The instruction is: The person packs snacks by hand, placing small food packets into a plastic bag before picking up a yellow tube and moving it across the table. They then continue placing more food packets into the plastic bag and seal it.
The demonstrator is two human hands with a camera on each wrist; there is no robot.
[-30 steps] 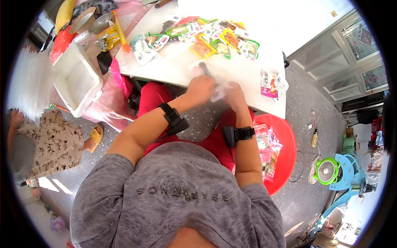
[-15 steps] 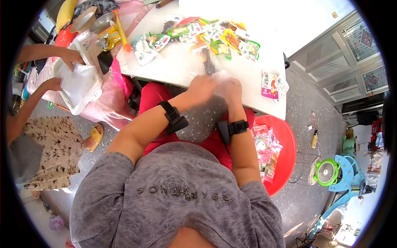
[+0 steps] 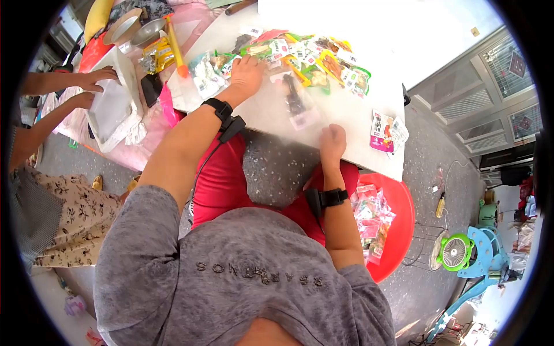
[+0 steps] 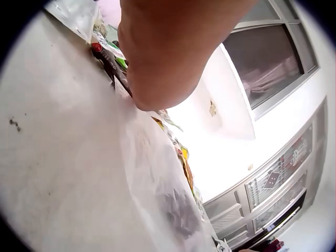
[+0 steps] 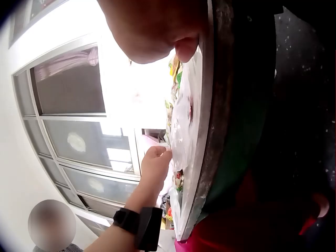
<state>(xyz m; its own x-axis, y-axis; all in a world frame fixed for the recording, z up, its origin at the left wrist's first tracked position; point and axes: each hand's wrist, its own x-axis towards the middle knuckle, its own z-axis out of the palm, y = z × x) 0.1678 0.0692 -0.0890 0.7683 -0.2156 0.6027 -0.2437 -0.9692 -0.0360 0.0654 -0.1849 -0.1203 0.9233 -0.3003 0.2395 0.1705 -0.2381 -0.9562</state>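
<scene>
My left hand point(image 3: 247, 76) is over the near-left side of the heap of food packets point(image 3: 277, 49), its fingertips at a green packet. In the left wrist view a dark, slim tool point(image 4: 111, 64) with a red spot lies right beside that hand; I cannot tell whether the fingers hold it. My right hand point(image 3: 333, 143) rests at the table's front edge with its fingers curled in, and nothing shows in it. Between the hands, a clear plastic bag point(image 3: 303, 118) with dark contents lies flat on the white table point(image 3: 346, 109).
One pink-and-white packet point(image 3: 381, 130) lies at the table's right. A red tub point(image 3: 398, 230) with several packed bags stands by my right leg. At the left, another person's hands point(image 3: 95, 81) reach into a white foam box point(image 3: 135, 109). A yellow-orange stick point(image 3: 176, 49) lies nearby.
Both hands were together at the clear bag; now they are apart from it. The left moved away and leftward to the packets, the right stayed near the edge. The other person's hands came to the box.
</scene>
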